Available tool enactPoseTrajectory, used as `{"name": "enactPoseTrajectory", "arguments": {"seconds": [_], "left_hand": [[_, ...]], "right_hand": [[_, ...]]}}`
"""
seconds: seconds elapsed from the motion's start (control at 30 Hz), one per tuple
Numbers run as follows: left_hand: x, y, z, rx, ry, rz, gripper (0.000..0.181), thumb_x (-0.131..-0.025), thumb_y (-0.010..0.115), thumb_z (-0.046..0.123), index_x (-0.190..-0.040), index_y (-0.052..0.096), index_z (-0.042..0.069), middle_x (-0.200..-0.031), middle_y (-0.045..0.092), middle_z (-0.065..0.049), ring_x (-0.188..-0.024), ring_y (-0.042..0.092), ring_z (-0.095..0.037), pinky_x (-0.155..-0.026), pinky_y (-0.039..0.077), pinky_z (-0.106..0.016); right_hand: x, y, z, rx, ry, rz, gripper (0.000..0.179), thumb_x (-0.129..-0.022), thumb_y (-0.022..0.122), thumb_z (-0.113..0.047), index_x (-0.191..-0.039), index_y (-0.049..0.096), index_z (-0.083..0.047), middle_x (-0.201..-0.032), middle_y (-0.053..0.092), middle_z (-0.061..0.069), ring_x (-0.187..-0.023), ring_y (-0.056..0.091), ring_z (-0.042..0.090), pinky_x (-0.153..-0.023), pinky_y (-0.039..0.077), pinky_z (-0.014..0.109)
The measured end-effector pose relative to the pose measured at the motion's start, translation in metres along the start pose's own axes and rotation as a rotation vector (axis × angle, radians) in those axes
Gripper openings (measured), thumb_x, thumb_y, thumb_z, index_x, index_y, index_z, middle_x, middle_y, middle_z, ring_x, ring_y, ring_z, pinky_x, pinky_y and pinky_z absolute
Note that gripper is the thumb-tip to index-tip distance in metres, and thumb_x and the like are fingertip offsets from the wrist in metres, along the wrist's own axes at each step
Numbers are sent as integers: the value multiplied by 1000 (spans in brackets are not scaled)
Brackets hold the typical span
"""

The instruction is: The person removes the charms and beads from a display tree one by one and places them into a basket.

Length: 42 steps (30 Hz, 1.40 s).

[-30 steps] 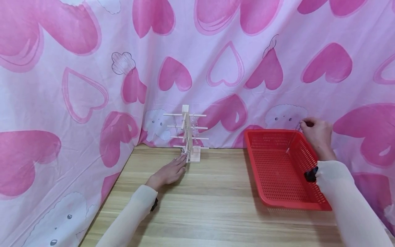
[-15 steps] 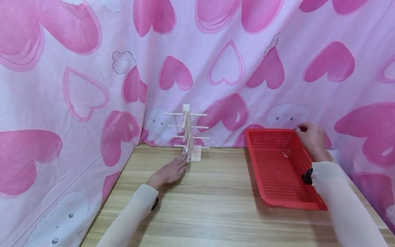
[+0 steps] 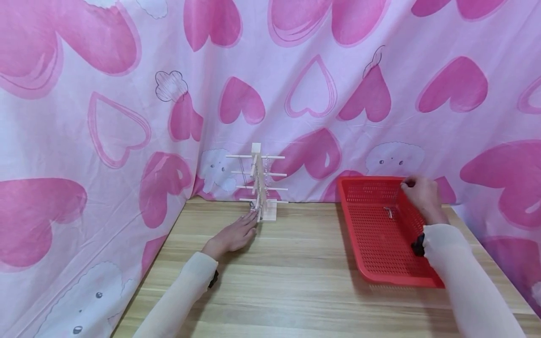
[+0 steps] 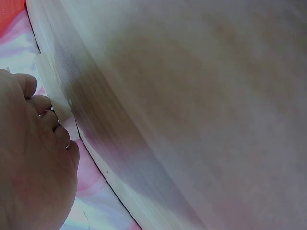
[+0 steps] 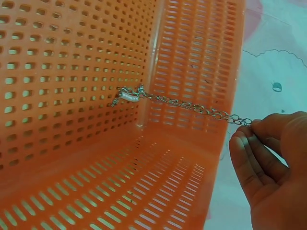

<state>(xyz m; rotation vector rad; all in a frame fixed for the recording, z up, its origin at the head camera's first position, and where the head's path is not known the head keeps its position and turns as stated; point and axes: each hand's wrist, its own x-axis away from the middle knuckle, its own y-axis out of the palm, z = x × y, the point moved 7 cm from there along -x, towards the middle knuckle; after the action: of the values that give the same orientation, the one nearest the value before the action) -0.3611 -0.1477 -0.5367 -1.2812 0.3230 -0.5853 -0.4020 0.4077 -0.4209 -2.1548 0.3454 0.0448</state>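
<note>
In the right wrist view my right hand (image 5: 273, 158) pinches the end of a silver chain necklace (image 5: 192, 108) between thumb and fingertips. The necklace runs down into the red plastic basket (image 3: 353, 244), where its lower end with a whitish piece lies bunched near the basket floor. My right hand (image 3: 422, 196) is over the basket's far right rim in the head view. My left hand (image 3: 231, 235) lies low over the table with fingers extended, fingertips at the foot of a wooden display stand (image 3: 256, 149). Several necklaces (image 3: 266, 165) hang from the stand's pegs.
The stand and basket are both on a wood-grain table (image 3: 296, 281), the basket to the right. A pink heart-patterned cloth (image 3: 296, 84) hangs close behind them and along the left side. A black wrist strap (image 3: 418, 245) shows at the right sleeve.
My right hand has moved left and lower over the basket's rim, and the necklace's lower end has settled in the basket. My left hand stays at the stand's foot.
</note>
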Motion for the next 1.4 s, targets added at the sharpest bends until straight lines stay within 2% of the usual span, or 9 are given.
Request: {"name": "enactPoseTrajectory", "arguments": {"seconds": [0.13, 0.33, 0.6, 0.83, 1.03, 1.4], "left_hand": [[0, -1, 2, -10, 4, -4, 59, -116, 30, 30, -168, 24, 3, -180, 11, -11, -168, 12, -31, -137, 18, -48], [-1, 0, 1, -7, 4, -4, 60, -116, 29, 30, -168, 23, 2, -180, 11, -12, -168, 12, -31, -137, 18, -48], [-1, -1, 2, 1, 3, -7, 60, -116, 30, 30, -168, 23, 2, -180, 12, -12, -168, 12, -31, -138, 18, -48], [-2, 0, 1, -11, 7, 1, 60, -116, 30, 30, -168, 24, 1, -180, 11, -13, -167, 13, -32, -137, 18, -49], [-2, 1, 0, -17, 1, 2, 60, -116, 29, 30, -168, 23, 2, -180, 11, -13, -167, 13, -33, -137, 18, -50], [0, -2, 3, 0, 12, -1, 60, -116, 30, 30, -168, 22, 1, -180, 11, -13, -167, 13, -33, -137, 19, -49]], "right_hand": [[2, 6, 3, 17, 5, -31, 35, -110, 53, -18, -130, 66, 7, -125, 64, 36, -107, 57, 48, -97, 55, 69], [3, 15, 6, 67, -25, -48, 32, -107, 56, -15, -126, 67, 9, -120, 66, 36, -102, 60, 48, -89, 57, 65], [10, 27, 13, 39, 11, -141, 35, -106, 59, -13, -133, 64, 10, -127, 63, 37, -107, 60, 51, -96, 57, 72], [13, 38, 10, 23, -48, -184, 35, -103, 64, -10, -129, 66, 12, -122, 66, 37, -99, 64, 48, -90, 61, 68], [14, 48, 12, 6, -41, -242, 36, -102, 66, -10, -131, 64, 11, -122, 66, 37, -94, 68, 45, -92, 61, 69], [16, 52, 10, -19, -34, -269, 39, -102, 66, -9, -135, 62, 11, -126, 64, 37, -96, 69, 47, -94, 58, 72]]}}
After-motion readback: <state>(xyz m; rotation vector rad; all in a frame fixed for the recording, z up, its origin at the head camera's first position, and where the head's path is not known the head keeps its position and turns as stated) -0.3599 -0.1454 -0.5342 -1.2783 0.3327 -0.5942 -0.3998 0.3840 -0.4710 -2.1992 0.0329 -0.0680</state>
